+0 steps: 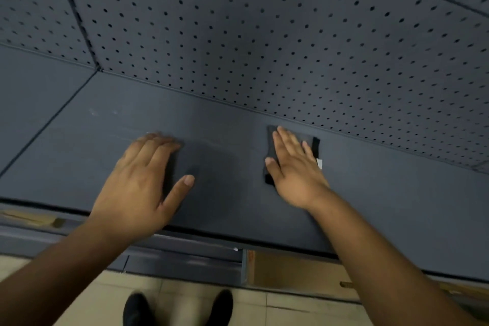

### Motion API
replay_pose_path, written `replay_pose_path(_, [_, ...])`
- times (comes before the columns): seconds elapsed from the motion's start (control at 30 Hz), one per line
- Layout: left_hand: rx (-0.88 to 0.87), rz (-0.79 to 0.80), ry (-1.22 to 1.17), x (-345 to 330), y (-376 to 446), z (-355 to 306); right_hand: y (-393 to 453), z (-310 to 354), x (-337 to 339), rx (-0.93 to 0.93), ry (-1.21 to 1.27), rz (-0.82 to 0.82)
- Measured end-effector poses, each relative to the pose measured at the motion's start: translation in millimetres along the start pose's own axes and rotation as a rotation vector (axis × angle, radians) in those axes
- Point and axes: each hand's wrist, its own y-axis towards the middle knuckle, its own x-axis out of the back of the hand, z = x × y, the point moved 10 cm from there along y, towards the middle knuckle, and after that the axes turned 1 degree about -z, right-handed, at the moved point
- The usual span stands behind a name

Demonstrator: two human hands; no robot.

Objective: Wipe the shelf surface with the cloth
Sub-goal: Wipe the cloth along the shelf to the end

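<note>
The dark grey shelf surface fills the middle of the head view. My right hand lies flat, fingers spread, pressing a dark grey cloth with black edging and a small white tag onto the shelf near the back wall. Most of the cloth is hidden under the palm. My left hand rests flat on the bare shelf to the left, fingers together and thumb out, with nothing in it; only its shadow lies beside it.
A grey pegboard back wall rises behind the shelf, and a seam divides off the neighbouring shelf on the left. The shelf's front edge runs below my wrists. Beige floor tiles and my black shoes show beneath.
</note>
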Motion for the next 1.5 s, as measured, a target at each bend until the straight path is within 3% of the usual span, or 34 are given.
replay_pose_path(0.33, [0.024,0.011,-0.015,4.9,-3.6,0.3,29.8,2.7,10.3,-0.037,-0.028,0.006])
replay_pose_path(0.8, [0.088,-0.032,0.098,42.1,-3.0,63.2,-93.9,55.8,-18.5,0.027,-0.042,0.003])
replay_pose_path(1.23, [0.066,-0.033,0.099,37.1,-5.0,74.6,35.3,44.1,-2.6,-0.019,-0.030,0.018])
replay_pose_path(1.5, [0.062,-0.040,0.081,39.4,-5.3,71.2,56.9,43.2,4.4,-0.023,-0.048,0.021])
